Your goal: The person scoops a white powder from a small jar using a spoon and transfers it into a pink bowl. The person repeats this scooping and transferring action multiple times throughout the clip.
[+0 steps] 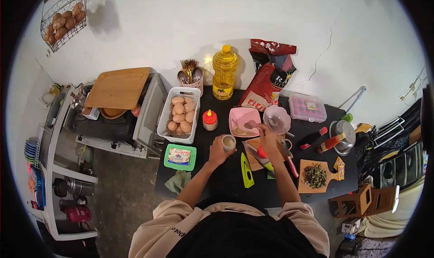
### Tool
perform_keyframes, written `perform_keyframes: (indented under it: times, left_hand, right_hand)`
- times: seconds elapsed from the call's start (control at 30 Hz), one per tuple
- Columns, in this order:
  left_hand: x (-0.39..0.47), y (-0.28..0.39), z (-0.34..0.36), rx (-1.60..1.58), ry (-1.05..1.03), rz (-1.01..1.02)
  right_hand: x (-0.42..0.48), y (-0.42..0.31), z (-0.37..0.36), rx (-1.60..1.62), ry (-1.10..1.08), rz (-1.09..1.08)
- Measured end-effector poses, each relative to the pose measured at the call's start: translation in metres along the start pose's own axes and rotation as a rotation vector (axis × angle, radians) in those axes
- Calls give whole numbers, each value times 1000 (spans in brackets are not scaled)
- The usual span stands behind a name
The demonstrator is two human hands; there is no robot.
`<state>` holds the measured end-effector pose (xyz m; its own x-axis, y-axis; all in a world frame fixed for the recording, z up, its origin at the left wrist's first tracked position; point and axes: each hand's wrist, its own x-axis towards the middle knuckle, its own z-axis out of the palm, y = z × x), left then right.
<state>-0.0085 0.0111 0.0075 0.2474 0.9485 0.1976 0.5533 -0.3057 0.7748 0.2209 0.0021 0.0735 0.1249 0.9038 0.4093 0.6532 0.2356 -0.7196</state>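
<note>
My left hand (218, 152) grips a small open jar (229, 141) with pale contents, its mouth facing up. In my right hand (268, 137) is a spoon (251, 124), its bowl above a square pink bowl (242, 113). Some pale matter lies in that pink bowl. Just right of it stands a scalloped pink bowl (277, 114) with a utensil leaning inside. Below my right hand, a red lid (262, 152) and a knife (262, 161) rest on a wooden board (252, 164), partly hidden by my forearm.
Left are a white basket (162, 131) of eggs, a red-capped shaker (210, 120) and a green-rimmed container (168, 161). Behind stand an oil bottle (224, 73) and a red bag (262, 85). On the right lie chopped greens (315, 175), sauce bottles (330, 142) and a red-handled knife (292, 166).
</note>
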Motion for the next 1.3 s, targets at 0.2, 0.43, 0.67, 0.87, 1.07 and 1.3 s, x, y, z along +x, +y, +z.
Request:
perform_keyframes:
  times: [0.2,0.43,0.67,0.87,1.07,1.3]
  left_hand:
    - [-1,-7,5,1,0,3]
    - [-2,-7,4,-9,-6,5]
    - [1,-9,1,-25,-8,26]
    - [6,-2,1,-13,-18,3]
    - [5,-4,1,-13,8,18]
    - [6,0,4,-11,3,-34]
  right_hand:
    - [-1,24,-2,15,22,-22]
    - [-7,5,1,-24,2,-84]
    - [-6,7,16,-66,-35,-59]
    - [-13,-5,18,-19,-65,-50]
    - [1,-3,18,-32,16,-113]
    - [-8,3,29,-12,-67,-181]
